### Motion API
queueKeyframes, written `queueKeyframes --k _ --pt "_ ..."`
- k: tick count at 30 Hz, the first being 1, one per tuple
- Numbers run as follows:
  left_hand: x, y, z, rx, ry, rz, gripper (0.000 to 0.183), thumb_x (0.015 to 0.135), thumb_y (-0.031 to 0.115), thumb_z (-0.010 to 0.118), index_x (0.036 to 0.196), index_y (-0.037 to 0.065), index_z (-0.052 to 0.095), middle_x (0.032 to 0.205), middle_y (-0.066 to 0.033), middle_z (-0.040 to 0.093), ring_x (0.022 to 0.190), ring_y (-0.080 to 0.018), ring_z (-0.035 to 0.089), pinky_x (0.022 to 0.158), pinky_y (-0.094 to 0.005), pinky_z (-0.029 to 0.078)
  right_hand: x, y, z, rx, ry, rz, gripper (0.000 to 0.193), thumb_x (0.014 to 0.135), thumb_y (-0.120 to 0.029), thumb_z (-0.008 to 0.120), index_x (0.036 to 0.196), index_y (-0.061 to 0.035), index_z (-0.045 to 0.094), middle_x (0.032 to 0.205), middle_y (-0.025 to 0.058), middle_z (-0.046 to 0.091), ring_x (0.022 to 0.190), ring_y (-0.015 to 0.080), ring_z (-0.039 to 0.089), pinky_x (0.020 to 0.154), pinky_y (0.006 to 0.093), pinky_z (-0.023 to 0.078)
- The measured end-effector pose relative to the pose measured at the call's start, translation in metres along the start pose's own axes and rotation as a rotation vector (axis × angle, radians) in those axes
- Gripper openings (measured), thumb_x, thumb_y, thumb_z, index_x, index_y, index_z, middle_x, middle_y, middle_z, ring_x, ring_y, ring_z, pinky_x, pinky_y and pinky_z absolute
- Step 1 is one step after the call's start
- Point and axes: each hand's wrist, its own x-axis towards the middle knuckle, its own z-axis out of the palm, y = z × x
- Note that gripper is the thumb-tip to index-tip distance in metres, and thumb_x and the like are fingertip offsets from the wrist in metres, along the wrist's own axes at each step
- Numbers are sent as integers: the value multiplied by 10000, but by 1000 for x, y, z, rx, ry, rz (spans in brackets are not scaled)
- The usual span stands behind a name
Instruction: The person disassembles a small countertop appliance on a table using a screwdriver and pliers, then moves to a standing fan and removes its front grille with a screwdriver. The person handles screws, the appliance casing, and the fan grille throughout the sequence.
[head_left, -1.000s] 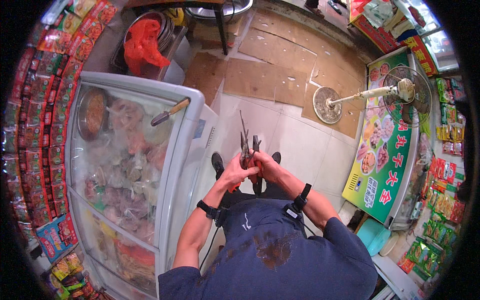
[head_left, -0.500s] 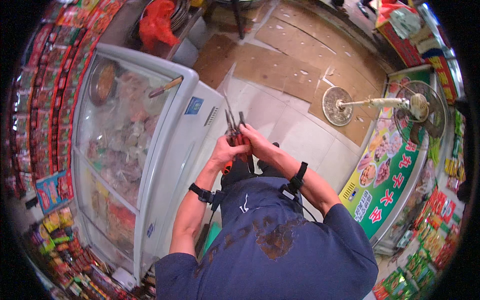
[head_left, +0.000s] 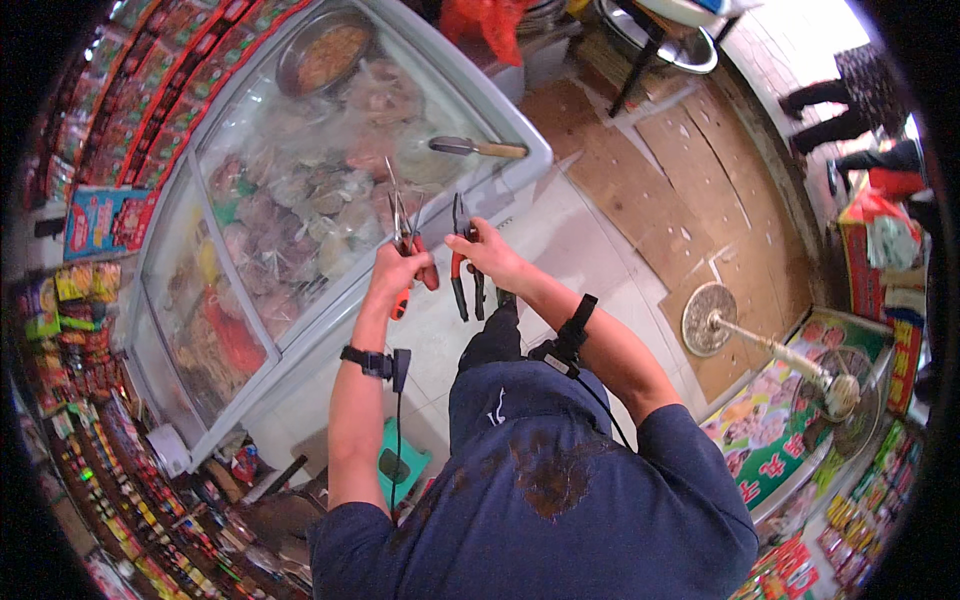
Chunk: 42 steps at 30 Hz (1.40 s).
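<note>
Your right hand (head_left: 490, 252) pinches the pliers (head_left: 456, 265) near their middle, with fingers closed; the long axis runs away from your body, the tips pointing forward and the handles hanging toward you. Your left hand (head_left: 398, 268) is wrapped around a bunch of hand tools (head_left: 404, 232), roughly parallel to the pliers and apart from them. It is the left hand which is nearer to the chest freezer (head_left: 528, 140), on your left side.
</note>
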Motion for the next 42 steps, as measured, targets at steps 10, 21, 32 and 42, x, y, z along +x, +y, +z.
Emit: queueKeyframes --k 10,21,32,42 --pt "83 -47 -66 92 264 -178 249 815 235 824 904 37 702 779 -61 713 666 -182 663 576 -360 526 134 1 58 -288 66 -48 414 996 -121 736 1350 2 560 1053 73 701 908 184 671 807 343 553" --pt "66 -111 -53 89 616 73 506 865 291 837 1254 12 672 1175 -228 659 1138 -422 610 996 -489 492 102 -67 -74 -1491 492 -567 482 821 -94 807 1284 -177 697 1283 107 631 1229 353 587 1015 501 514" --pt "42 -119 -62 684 787 237 683 818 421 875 1288 -18 647 1257 -286 652 1211 -485 592 1034 -595 476 -24 -20 -113 -1056 233 -335 472 934 -255 800 1373 -141 673 1314 160 678 1211 371 664 1030 450 560" --pt "46 96 196 369 82 1046 366 952 96 751 1300 18 671 1301 -172 679 1215 -314 646 1047 -407 506 -403 140 -362 -488 1271 91 472 932 -253 797 1334 -23 701 1122 140 781 985 233 758 912 388 612"
